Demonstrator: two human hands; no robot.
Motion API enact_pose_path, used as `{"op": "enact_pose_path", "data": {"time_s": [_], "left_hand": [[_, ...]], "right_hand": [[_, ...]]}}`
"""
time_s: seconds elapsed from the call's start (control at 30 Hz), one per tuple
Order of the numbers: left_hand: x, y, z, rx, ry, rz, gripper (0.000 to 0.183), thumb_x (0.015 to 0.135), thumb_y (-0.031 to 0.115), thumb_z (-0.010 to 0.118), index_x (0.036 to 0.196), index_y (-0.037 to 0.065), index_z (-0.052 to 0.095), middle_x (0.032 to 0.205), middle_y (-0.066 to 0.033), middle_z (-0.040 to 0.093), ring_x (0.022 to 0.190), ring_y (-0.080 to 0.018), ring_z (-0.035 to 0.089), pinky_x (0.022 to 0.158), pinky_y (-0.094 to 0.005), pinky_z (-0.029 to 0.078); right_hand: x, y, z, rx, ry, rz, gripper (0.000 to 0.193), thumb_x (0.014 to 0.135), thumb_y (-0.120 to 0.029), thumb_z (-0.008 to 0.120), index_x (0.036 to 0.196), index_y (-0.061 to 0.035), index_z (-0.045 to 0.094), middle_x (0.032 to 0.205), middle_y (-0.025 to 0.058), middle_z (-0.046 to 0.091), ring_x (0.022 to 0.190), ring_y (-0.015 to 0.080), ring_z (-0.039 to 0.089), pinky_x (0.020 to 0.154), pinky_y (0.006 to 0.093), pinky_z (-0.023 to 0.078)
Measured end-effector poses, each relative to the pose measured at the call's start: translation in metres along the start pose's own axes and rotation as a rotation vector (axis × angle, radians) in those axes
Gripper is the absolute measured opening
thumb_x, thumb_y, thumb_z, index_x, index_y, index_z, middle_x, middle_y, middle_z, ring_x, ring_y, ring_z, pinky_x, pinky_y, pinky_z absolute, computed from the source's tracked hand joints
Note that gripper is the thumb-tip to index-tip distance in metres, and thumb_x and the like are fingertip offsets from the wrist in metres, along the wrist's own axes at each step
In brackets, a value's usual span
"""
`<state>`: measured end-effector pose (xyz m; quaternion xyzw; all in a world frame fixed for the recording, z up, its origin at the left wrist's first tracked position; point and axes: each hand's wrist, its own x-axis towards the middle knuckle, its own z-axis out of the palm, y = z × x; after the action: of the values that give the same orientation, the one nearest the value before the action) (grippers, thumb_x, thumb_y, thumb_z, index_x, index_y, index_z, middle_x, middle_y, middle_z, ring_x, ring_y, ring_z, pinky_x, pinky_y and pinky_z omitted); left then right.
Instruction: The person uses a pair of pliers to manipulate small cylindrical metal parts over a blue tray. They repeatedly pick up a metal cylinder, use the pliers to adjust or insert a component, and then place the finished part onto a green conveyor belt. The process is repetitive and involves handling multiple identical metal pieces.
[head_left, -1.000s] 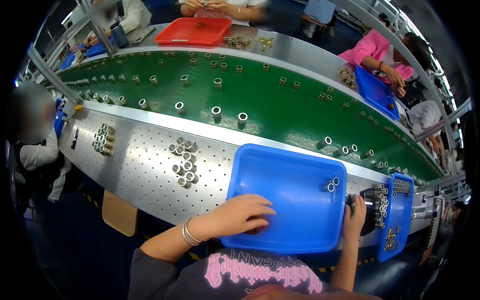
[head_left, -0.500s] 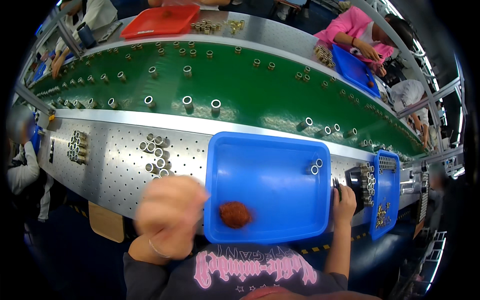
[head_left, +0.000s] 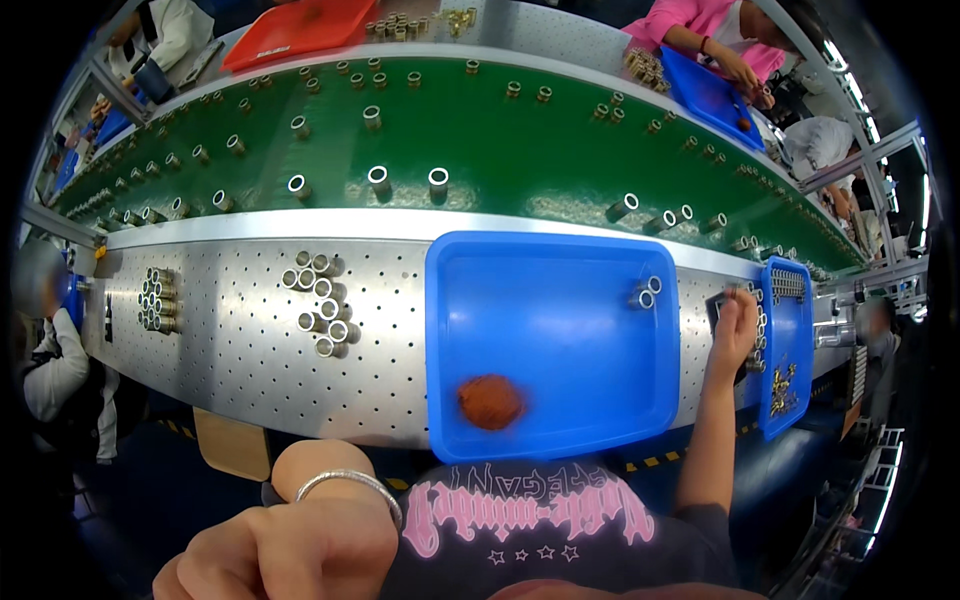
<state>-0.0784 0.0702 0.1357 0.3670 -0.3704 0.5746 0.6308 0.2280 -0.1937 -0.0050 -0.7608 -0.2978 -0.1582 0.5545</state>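
My left hand (head_left: 275, 555) is close to the lower edge, its fingers curled shut; whatever it may hold is hidden. A silvery bangle (head_left: 345, 478) circles that wrist. To the right of the blue tray (head_left: 550, 447), my right hand (head_left: 737, 327) has its fingers drawn together at a cluster of metal sleeves (head_left: 758, 350). Its fingertips are too small to show what they pinch. Beside those fingers is a small black box (head_left: 716, 310), partly covered. Inside the tray lie a reddish-brown fibrous ball (head_left: 490, 402) and a few short metal sleeves (head_left: 645, 299).
Beyond the tray runs a green conveyor belt (head_left: 500, 150) dotted with upright metal sleeves. More sleeves (head_left: 322, 307) stand on the perforated metal table (head_left: 385, 350). At the right is another blue tray (head_left: 790, 340) with small brass parts. Co-workers sit across the belt and at both sides.
My left hand has dropped from beside the tray toward the lower edge. My right hand has moved up and right to the sleeves; the dark tool earlier at its fingers no longer shows.
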Motion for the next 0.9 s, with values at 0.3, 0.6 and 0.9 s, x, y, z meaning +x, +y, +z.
{"op": "enact_pose_path", "data": {"time_s": [0.3,0.6,0.9], "left_hand": [[-0.001,0.014,-0.003,0.048,0.052,0.055,0.014,0.08,-0.002,0.05,0.074,0.011,0.054,0.076,0.0027,0.048,0.079,-0.0116,0.05,0.075,-0.0218,0.049],[-0.012,0.026,-0.02,0.268,0.141,-0.123,0.013,0.084,0.014,0.057,0.072,0.012,0.052,0.077,0.0026,0.045,0.081,-0.0125,0.048,0.08,-0.0244,0.049],[-0.097,-0.052,-0.083,0.777,0.156,-0.855,0.007,0.08,0.0,0.054,0.073,0.001,0.053,0.073,-0.0075,0.055,0.067,-0.0163,0.051,0.063,-0.0258,0.042]], "right_hand": [[0.051,-0.087,0.178,-0.102,-0.661,-0.282,0.011,0.087,-0.006,0.053,0.096,-0.0045,0.057,0.091,0.0098,0.063,0.082,0.0253,0.062,0.071,0.0296,0.048],[0.078,-0.129,0.349,-0.326,-0.876,-0.456,0.022,0.087,-0.018,0.052,0.107,-0.0105,0.056,0.1,0.0098,0.063,0.091,0.0286,0.06,0.074,0.0381,0.047],[0.081,-0.105,0.42,-0.51,-0.84,-0.643,0.016,0.083,-0.01,0.048,0.096,-0.0055,0.055,0.09,0.0129,0.06,0.083,0.0298,0.062,0.069,0.0398,0.049]]}}
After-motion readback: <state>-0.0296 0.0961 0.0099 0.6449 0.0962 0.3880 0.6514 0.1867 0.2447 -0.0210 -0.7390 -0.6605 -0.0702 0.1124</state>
